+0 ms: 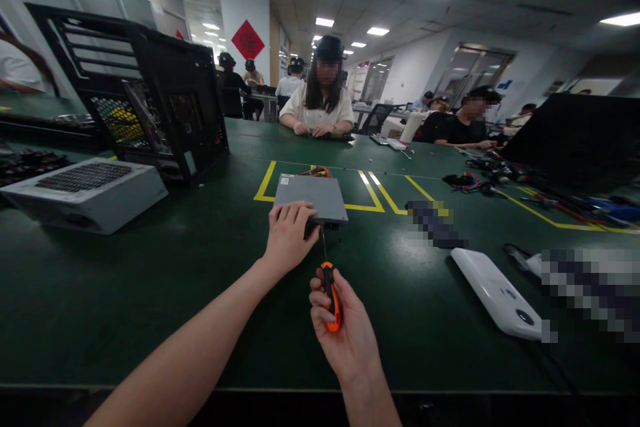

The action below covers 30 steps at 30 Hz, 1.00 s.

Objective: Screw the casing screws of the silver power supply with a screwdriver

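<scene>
A grey metal power supply unit (320,197) lies on the green table in front of me, with coloured cables (320,172) at its far side. My left hand (293,230) grips its near left part, fingers over the top and thumb at the near side. In my right hand (343,320) is a screwdriver (330,297) with an orange and black handle, fingers wrapped round it. Its thin shaft points away from me and reaches the near side of the power supply unit. What the tip touches there is too small to make out.
A black computer case (150,93) stands at the left, with another grey power supply unit (95,190) before it. Yellow tape lines (265,180) mark the green table (200,320). A white device (495,290) and cables (475,177) lie right. A person (320,97) sits opposite.
</scene>
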{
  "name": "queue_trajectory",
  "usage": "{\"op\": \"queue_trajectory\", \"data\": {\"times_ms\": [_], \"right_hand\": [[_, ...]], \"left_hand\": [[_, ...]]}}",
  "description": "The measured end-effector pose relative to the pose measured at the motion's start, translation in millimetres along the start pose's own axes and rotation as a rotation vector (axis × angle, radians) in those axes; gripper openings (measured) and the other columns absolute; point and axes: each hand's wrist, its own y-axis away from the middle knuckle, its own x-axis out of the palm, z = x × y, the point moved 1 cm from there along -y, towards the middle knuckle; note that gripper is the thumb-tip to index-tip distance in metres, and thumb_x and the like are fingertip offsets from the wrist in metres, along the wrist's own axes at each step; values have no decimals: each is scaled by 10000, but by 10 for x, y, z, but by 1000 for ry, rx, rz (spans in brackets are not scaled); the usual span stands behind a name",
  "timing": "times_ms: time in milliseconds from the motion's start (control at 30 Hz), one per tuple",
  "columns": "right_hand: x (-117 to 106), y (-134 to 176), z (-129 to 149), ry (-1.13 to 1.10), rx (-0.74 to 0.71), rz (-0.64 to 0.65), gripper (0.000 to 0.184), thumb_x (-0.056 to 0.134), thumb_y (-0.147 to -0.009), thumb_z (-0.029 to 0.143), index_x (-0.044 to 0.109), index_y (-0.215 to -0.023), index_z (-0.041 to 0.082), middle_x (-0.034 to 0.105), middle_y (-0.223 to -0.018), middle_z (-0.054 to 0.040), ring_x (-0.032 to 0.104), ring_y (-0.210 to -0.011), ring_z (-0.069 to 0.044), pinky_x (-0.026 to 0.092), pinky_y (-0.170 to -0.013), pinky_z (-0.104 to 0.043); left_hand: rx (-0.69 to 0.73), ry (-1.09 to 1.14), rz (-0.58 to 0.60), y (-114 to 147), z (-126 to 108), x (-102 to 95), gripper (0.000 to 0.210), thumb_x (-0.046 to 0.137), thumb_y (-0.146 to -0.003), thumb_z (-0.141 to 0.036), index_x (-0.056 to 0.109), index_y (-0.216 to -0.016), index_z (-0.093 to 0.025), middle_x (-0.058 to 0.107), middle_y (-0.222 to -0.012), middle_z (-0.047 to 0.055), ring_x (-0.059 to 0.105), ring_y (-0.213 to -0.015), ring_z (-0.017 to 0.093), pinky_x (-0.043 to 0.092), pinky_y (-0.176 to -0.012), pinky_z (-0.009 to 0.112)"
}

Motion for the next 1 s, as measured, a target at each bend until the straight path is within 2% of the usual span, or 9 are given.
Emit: {"op": "queue_trajectory", "data": {"times_ms": [100,233,333,433,533,633,733,833,1000], "right_hand": [[-6,-3,-3,5,0,-42,156,432,-880,179,543,-831,81,505,-687,-18,408,-466,-16,335,-362,-87],[10,-1,-9,100,13,-24,240,407,-895,248,571,-949,81,537,-725,-42,484,-536,-49,441,-454,-136],[24,7,-10,95,6,0,252,408,-894,265,575,-967,91,533,-725,-42,474,-518,-43,373,-386,-104],[22,12,-8,63,-39,-5,189,442,-876,214,580,-853,87,532,-711,-43,457,-495,-33,316,-346,-89],[18,11,-14,68,-40,-38,160,444,-867,151,578,-816,79,542,-708,-44,475,-510,-32,381,-397,-98],[26,6,-19,94,-4,-42,214,419,-889,208,581,-910,70,549,-726,-47,504,-539,-47,440,-445,-127],[33,3,-15,98,2,-15,236,398,-900,231,568,-969,83,539,-721,-41,488,-519,-41,371,-370,-96],[21,7,-6,61,-33,0,193,412,-892,207,564,-881,89,533,-706,-38,458,-496,-28,293,-319,-72],[4,26,-5,20,-34,-47,152,421,-873,127,560,-826,86,548,-706,-35,482,-511,-22,388,-385,-79]], "left_hand": [[-1,4,4,-2,-5,-7,199,567,-767,-225,510,-958,-219,575,-1115,38,491,-1049,209,274,-936,395],[-8,7,8,-7,-14,-17,193,563,-767,-220,517,-955,-219,578,-1110,53,494,-1043,222,277,-930,408],[-8,11,7,-7,-17,-21,187,562,-768,-216,520,-950,-219,578,-1107,51,496,-1038,220,282,-926,407],[-9,10,3,-7,-18,-22,190,564,-765,-212,521,-951,-219,578,-1108,46,496,-1039,215,284,-930,406],[-5,10,4,-6,-18,-18,192,567,-762,-215,526,-950,-220,578,-1106,54,496,-1040,223,287,-930,413],[-8,5,3,-6,-16,-14,190,567,-763,-220,526,-949,-218,577,-1106,53,494,-1042,219,288,-929,406],[-11,-3,7,-5,-13,-11,196,570,-763,-223,518,-953,-218,576,-1110,39,491,-1043,208,281,-933,397],[-7,-5,11,-3,-11,-11,197,566,-767,-224,511,-957,-218,574,-1115,36,486,-1050,207,272,-938,395],[-9,-7,11,-5,-12,-12,202,571,-763,-224,511,-956,-218,573,-1118,42,486,-1050,213,278,-932,399]]}}
